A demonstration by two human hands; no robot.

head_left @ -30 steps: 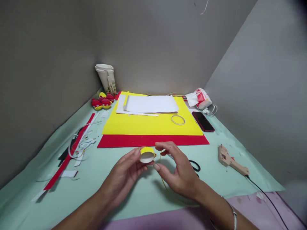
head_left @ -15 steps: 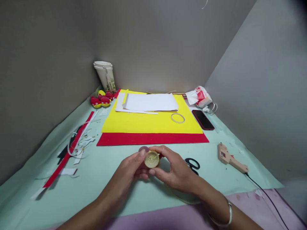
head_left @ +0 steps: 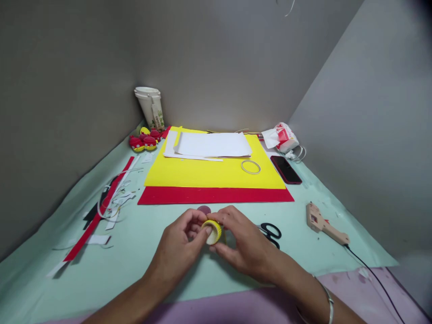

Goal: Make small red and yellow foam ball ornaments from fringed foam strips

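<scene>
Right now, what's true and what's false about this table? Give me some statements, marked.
1. The left hand and right hand both hold a small yellow piece. True.
2. The scissors lie nearer the left hand. False: they lie nearer the right.
3. A thin ring lies on the yellow sheet. True.
4. The glue gun lies left of that sheet. False: it lies right.
5. A phone lies right of that sheet. True.

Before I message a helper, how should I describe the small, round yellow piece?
Start at the large red sheet beneath the yellow sheet. Nearer the wearer, the left hand and right hand hold the round yellow piece. Unlike the thin pale ring on the yellow sheet, its yellow wall surrounds a whitish hollow.
</scene>
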